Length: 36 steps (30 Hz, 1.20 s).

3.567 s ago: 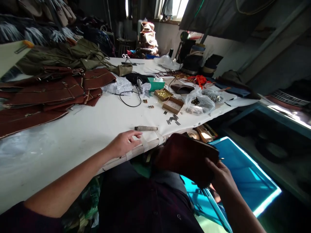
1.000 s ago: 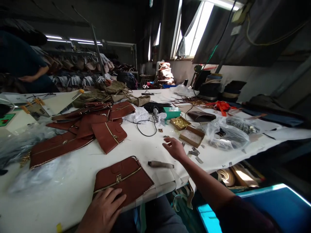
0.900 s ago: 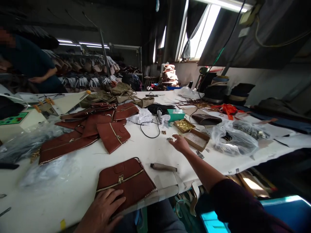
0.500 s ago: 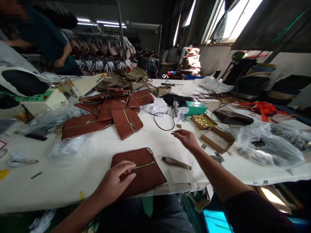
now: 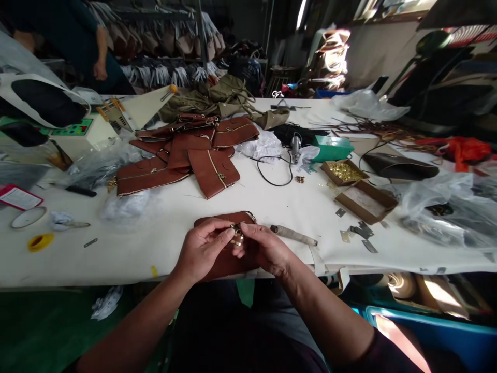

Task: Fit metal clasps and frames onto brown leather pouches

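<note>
Just above a brown leather bag piece [image 5: 229, 264], my two hands meet at a small brass-coloured metal fitting [image 5: 237, 238]. My left hand [image 5: 202, 247] pinches it from the left between thumb and fingers. From the other side, the thumb and fingers of my right hand [image 5: 269, 248] close on it too. The fitting's exact kind is too small to tell, and my fingers cover part of it. Both hands hide much of the leather piece, including its zip. To the right lies a wrapped, stick-like tool [image 5: 295, 235].
Several brown leather pieces [image 5: 213, 173] are heaped behind my hands. Further right are a carton of small gold-coloured parts [image 5: 344, 172], a second shallow carton [image 5: 367, 202] and loose metal plates [image 5: 363, 230]. A yellow tape roll [image 5: 41, 242] lies left. Another person [image 5: 77, 46] stands beyond the table.
My right hand has come back from the small brass parts near the cable to meet my left hand over the leather piece. Both now grip the metal fitting. The view has tilted down.
</note>
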Tool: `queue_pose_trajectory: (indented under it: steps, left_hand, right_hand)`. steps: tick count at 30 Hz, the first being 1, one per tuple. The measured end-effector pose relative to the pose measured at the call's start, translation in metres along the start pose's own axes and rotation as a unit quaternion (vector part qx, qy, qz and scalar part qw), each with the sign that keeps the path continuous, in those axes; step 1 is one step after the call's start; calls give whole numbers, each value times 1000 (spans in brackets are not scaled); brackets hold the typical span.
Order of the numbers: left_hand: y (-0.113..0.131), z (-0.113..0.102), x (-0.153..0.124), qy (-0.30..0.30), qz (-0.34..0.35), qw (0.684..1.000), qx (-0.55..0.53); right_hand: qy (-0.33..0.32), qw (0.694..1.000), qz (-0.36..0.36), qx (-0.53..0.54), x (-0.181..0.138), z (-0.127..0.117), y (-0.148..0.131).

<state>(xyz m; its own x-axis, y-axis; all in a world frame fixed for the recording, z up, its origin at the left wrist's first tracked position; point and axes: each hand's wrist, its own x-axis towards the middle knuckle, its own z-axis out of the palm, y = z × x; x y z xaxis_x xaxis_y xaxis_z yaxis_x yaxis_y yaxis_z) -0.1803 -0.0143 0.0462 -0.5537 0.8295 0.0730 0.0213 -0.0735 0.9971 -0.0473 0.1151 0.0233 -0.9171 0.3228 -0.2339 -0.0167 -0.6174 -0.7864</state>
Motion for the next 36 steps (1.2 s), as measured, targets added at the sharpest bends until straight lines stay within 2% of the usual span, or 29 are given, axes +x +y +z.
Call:
queue_pose_trajectory:
  steps: [4,9,12,14,16,18,20,23,26,29,32,36]
  left_hand:
    - [2,-5,-3,43,3,999,24]
    - [3,-6,-1,56,-1,998,13]
    - [3,-5,2,62,-4,998,-6]
    - [2,-4,3,57,-8,998,-12]
    - [1,-3,3,49,-9,999,-5]
    - [0,-3,2,39,-3,999,18]
    - [-1,-3,0,23,12,999,43]
    - [-4,-7,-2,4,50,997,59]
    - [-5,-15,-2,-11,85,993,77]
    - [-6,-23,1,-33,91,992,75]
    - [-8,-30,2,-46,39,997,43]
    - [-13,-41,6,-54,-23,998,-7]
  right_hand:
    - [-2,999,12,39,-5,9,-1]
    - [-5,997,8,81,-10,13,1]
    - [-5,999,2,54,-15,10,0]
    - [32,999,-37,-20,-20,8,-3]
    - [118,975,-135,-128,-24,8,-5]
    - [186,924,-243,-230,-26,10,-7]
    - [194,884,-306,-295,-25,12,-6]
    - [170,862,-348,-326,-20,15,-1]
    - [161,867,-353,-312,-14,17,6]
    - [150,888,-326,-289,-11,20,14]
    - [154,905,-299,-261,-7,22,22]
    - [155,900,-312,-264,-2,22,27]
